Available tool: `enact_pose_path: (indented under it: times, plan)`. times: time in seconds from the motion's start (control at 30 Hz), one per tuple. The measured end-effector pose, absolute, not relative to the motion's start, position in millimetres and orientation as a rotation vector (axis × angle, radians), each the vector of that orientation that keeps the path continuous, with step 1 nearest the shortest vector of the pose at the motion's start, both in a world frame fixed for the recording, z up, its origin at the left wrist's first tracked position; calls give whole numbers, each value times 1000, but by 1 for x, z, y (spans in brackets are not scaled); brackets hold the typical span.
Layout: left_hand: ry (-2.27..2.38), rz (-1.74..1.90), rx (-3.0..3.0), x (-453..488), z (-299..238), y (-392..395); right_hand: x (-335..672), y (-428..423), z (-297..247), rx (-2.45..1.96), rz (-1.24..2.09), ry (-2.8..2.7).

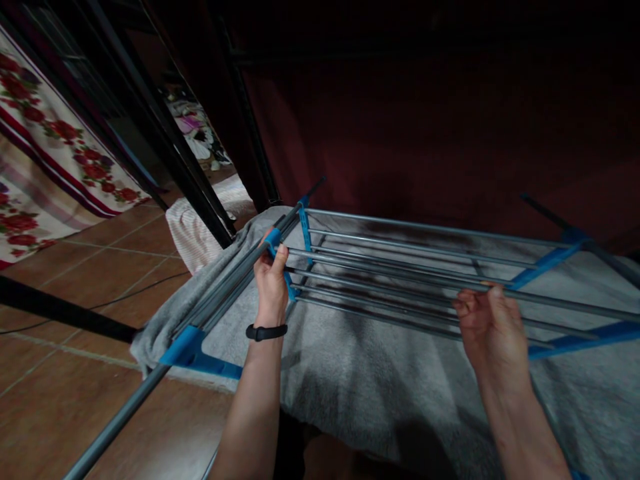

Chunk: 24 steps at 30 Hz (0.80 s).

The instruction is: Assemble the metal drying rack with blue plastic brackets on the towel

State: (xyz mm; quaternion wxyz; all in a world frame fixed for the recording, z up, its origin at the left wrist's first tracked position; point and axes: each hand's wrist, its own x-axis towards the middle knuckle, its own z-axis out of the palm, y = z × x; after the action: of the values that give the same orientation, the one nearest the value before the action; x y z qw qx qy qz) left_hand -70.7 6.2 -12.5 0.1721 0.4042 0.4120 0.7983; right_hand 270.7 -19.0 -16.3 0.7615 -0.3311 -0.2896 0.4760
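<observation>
A dark red panel [425, 147] closes off the far side as I watch through the head camera, with tiled floor [135, 233] to the left and a grey blanket [350, 387] spread out in front. The rack [385, 269], grey bars between blue end pieces, lies across the blanket. I judge that bed the first hazard: soft cloth could let the frame rock or slide under an uneven push.

At near left a pole [117, 417] juts out over the tiles; any turn of the frame could swing it into the floor or a leg. The near-left bracket [183, 350] carries that side, and a sideways load there could twist it.

My right hand [495, 333] pinches the nearest bar [565, 303] between thumb and fingers, toward its right part. Too hard a pull from that one spot could bend it or draw its left end loose. My left hand [271, 287] is closed around the rack's far-left joint, thumb in front by the blue clip [273, 236]; how the hidden fingers bear, I cannot tell. Should the clip snap or the poles shift, skin could get nipped. The black wristband [267, 331], smallest of all, could snag on a bar end.
</observation>
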Motion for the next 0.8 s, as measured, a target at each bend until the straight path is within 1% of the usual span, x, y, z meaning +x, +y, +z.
enact_pose_path:
  times: [0.2, 0.37, 0.8]
  plan:
    - [1135, 2243, 1184, -74, -17, 5, 276, -18, -16, -758, 1073, -727]
    - [1207, 2223, 1204, -77, -20, 5, 272, -16, -22, -747, 1031, -764]
    - [1069, 2245, 1006, -80, -21, 10, 267, -16, -23, -770, 966, -774]
